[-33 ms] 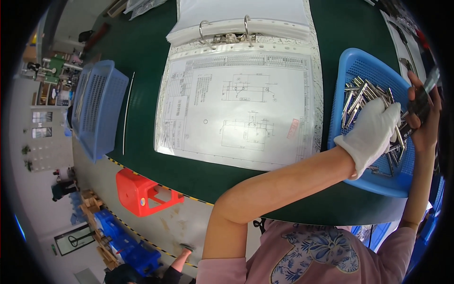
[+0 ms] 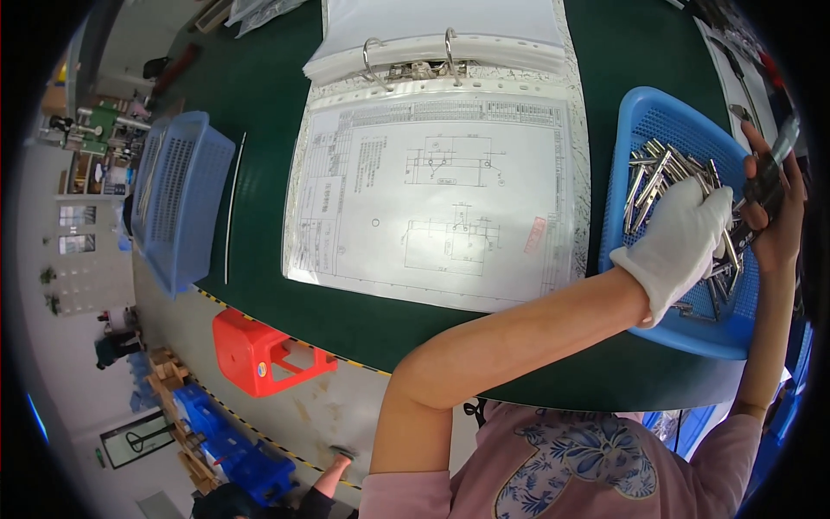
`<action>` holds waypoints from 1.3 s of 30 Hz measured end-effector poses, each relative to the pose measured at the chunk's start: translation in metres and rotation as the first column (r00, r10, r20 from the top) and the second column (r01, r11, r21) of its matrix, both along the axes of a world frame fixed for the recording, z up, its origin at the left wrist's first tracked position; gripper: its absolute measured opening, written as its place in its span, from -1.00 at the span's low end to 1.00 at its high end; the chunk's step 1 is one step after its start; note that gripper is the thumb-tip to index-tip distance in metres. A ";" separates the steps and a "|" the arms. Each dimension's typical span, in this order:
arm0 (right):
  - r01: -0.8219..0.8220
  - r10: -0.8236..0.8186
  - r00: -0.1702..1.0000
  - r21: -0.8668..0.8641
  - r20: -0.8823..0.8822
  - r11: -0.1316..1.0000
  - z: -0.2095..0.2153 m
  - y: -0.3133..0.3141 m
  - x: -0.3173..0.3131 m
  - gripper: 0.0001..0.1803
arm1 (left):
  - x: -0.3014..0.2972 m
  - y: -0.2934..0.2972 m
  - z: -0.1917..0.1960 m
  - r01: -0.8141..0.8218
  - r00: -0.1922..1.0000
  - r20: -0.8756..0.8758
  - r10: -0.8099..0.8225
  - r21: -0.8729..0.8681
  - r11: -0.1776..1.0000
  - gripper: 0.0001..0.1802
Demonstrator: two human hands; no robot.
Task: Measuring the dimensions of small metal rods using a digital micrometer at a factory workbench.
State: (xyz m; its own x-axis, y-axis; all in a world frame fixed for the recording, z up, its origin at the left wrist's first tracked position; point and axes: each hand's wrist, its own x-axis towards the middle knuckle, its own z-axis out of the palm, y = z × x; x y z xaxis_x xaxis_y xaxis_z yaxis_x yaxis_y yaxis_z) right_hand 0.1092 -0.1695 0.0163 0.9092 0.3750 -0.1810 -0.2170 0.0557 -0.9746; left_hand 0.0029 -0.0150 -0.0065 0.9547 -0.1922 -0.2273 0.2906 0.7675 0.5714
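My left hand [image 2: 679, 238], in a white glove, is over the blue basket [image 2: 644, 108] on the right side of the table. Its fingers are closed on a slim silver metal pin [image 2: 731, 251]. Several similar metal pins [image 2: 650, 186] lie jumbled in the basket below. At the basket's right rim, my bare right hand [image 2: 785, 229] grips a black-and-silver tool [image 2: 764, 186] that looks like a caliper. The tool's dark bar reaches toward the pin beside the glove. Glove and fingers hide where pin and tool meet.
An open ring binder [image 2: 432, 199] with a technical drawing lies on the green table [image 2: 346, 316]. Another blue basket [image 2: 177, 199] stands at the left edge, near a thin rod [image 2: 233, 208]. A red stool [image 2: 246, 350] is on the floor beyond the table edge. Other people are farther off.
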 end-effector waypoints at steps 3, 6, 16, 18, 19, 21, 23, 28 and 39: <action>-0.079 0.078 0.997 0.038 0.020 0.996 -0.011 -0.010 0.014 -0.45 | -0.001 0.000 0.003 -0.007 1.000 -0.003 0.007 0.033 0.999 -0.82; -0.075 0.078 0.996 0.088 -0.034 0.993 -0.012 -0.013 0.020 -0.46 | 0.000 0.001 0.005 0.003 1.000 -0.008 -0.003 0.077 0.997 -0.84; -0.035 0.057 0.996 0.287 -0.068 0.957 0.007 -0.026 0.022 -0.48 | -0.002 0.013 0.014 -0.004 1.000 0.027 -0.006 0.347 0.938 -0.77; -0.003 -0.029 0.997 0.392 0.073 0.920 0.023 -0.034 0.015 -0.46 | 0.003 0.011 0.005 -0.006 0.999 0.038 -0.007 0.333 0.943 -0.73; -0.054 -0.026 0.986 0.467 0.163 0.883 0.032 -0.041 0.014 -0.44 | 0.002 0.016 -0.001 0.022 0.997 0.065 -0.048 0.352 0.936 -0.73; 0.094 -0.261 0.927 0.507 0.269 0.857 0.051 -0.064 0.011 -0.45 | 0.005 0.015 -0.008 -0.016 0.994 0.110 -0.025 0.355 0.935 -0.90; 0.378 -0.518 0.805 0.423 0.289 0.823 0.073 -0.090 0.002 -0.46 | -0.002 0.014 -0.002 -0.034 0.999 0.033 0.025 0.334 0.942 -0.95; 0.532 -0.512 0.839 -0.081 0.184 0.843 0.058 -0.170 -0.018 -0.69 | -0.008 0.013 0.002 -0.075 0.995 -0.046 0.089 0.243 0.967 -0.85; 0.423 -0.489 0.869 -0.623 0.074 0.658 -0.035 -0.235 0.021 -0.72 | -0.012 0.013 0.007 -0.092 0.991 -0.074 0.109 0.203 0.975 -0.81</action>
State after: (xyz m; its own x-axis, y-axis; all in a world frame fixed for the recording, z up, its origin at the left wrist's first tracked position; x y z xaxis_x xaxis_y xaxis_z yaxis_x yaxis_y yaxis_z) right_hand 0.1297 -0.4046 -0.0191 0.9025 -0.3017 -0.3073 -0.4145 -0.4155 -0.8096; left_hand -0.0090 -0.0017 0.0004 0.9425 -0.0396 -0.3318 0.2717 0.6686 0.6922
